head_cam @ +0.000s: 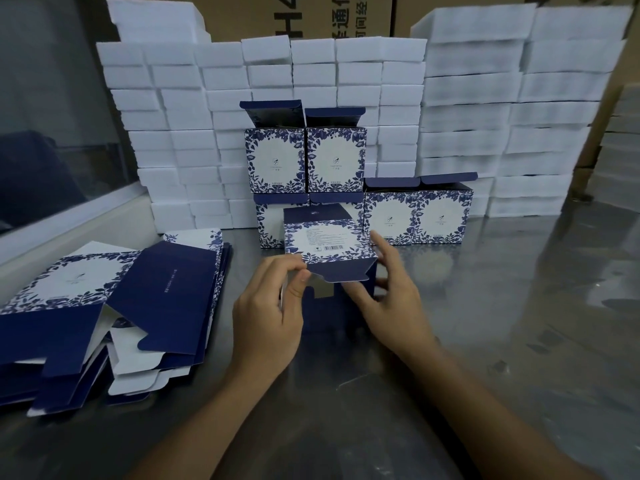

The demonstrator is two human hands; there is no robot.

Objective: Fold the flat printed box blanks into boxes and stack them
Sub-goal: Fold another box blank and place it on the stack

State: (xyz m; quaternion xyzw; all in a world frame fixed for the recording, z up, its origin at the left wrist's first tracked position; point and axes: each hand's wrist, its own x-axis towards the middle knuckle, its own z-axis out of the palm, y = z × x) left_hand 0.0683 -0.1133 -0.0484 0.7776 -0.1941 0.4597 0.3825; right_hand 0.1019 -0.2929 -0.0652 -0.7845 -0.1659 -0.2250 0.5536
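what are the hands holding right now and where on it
Both hold one half-folded box: left hand pinches its near-left corner, right hand grips its right side.

Head cam; fwd-down, close over tabletop (pixel 519 306)
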